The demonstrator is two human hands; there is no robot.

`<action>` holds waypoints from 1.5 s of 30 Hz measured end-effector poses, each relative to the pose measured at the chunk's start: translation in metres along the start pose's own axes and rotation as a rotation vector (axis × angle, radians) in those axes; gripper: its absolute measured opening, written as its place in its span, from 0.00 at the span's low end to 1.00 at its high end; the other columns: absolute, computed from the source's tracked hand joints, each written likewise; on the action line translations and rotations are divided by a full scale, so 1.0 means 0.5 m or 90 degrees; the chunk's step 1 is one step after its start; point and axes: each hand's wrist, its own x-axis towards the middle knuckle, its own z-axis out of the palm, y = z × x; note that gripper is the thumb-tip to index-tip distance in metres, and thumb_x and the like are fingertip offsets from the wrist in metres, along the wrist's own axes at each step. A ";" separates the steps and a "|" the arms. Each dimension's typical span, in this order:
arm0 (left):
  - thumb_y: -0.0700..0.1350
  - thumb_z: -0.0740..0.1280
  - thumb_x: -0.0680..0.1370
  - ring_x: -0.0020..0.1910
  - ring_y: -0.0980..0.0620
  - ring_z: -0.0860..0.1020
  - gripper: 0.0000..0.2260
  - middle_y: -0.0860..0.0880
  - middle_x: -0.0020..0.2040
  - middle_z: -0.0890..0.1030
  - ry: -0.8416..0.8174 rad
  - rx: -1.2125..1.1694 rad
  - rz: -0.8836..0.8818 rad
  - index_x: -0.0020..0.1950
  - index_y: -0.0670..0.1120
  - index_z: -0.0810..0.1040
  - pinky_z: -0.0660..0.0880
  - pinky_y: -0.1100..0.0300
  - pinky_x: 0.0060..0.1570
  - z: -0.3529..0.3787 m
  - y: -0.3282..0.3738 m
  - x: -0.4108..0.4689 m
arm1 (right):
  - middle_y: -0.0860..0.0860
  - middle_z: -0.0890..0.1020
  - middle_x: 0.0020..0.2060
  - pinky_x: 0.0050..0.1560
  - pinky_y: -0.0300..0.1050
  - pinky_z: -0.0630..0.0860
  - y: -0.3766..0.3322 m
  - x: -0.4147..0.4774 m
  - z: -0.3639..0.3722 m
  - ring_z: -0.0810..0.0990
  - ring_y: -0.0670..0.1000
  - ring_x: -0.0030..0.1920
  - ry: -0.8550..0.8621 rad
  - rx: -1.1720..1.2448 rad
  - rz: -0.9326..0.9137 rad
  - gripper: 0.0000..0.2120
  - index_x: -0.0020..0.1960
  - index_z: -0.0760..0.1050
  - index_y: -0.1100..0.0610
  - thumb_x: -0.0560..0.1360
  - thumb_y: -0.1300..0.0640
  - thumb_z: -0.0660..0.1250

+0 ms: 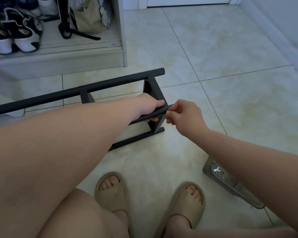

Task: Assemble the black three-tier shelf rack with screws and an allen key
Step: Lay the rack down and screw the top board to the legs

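Head camera, looking down from a crouch: the black rack (86,89) lay on its side on the tiled floor (213,48), only partly built. One long far tube (41,98) ran off the left edge and met two short cross pieces. A near tube (138,139) lay on the floor and joined the end cross piece (151,90).

The left hand (147,104) had a full grip around a third tube, the middle tube (155,114), and held it against that end cross piece. The right hand (184,115) had a narrow pinching grip on a small pale piece (168,112) at the tube's open end. It was too small to tell whether it was a screw or the allen key.

By the look of it the work was at an early to middle stage: this joint was being fastened, no upright rack stood, and no shelf tiers could be seen.

Around the person, a grey parts tray (230,184) lay on the floor near the right forearm, with a little white spanner (216,169) in it. Both feet wore beige sandals (110,191). At upper left stood an open pale cabinet (124,48) holding black and white shoes (15,31) and a khaki bag (88,16).
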 end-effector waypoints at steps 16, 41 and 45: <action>0.53 0.63 0.83 0.41 0.49 0.84 0.16 0.45 0.51 0.86 -0.004 -0.001 0.006 0.61 0.42 0.80 0.77 0.60 0.35 -0.001 0.001 -0.002 | 0.54 0.86 0.35 0.49 0.59 0.84 0.005 -0.007 0.012 0.87 0.55 0.38 0.014 0.118 0.037 0.08 0.40 0.74 0.58 0.77 0.66 0.69; 0.53 0.63 0.83 0.38 0.48 0.83 0.17 0.46 0.45 0.84 0.006 0.003 0.006 0.61 0.42 0.79 0.76 0.60 0.34 0.002 0.000 0.002 | 0.58 0.85 0.36 0.37 0.43 0.83 -0.004 0.012 0.005 0.85 0.52 0.33 -0.027 0.214 0.105 0.07 0.43 0.74 0.62 0.77 0.68 0.70; 0.53 0.63 0.83 0.38 0.48 0.83 0.17 0.44 0.51 0.86 0.001 0.003 0.009 0.62 0.41 0.79 0.76 0.60 0.35 0.003 -0.001 0.001 | 0.59 0.86 0.38 0.43 0.51 0.84 -0.004 0.020 0.001 0.87 0.55 0.37 -0.026 0.093 0.090 0.09 0.41 0.74 0.59 0.75 0.65 0.73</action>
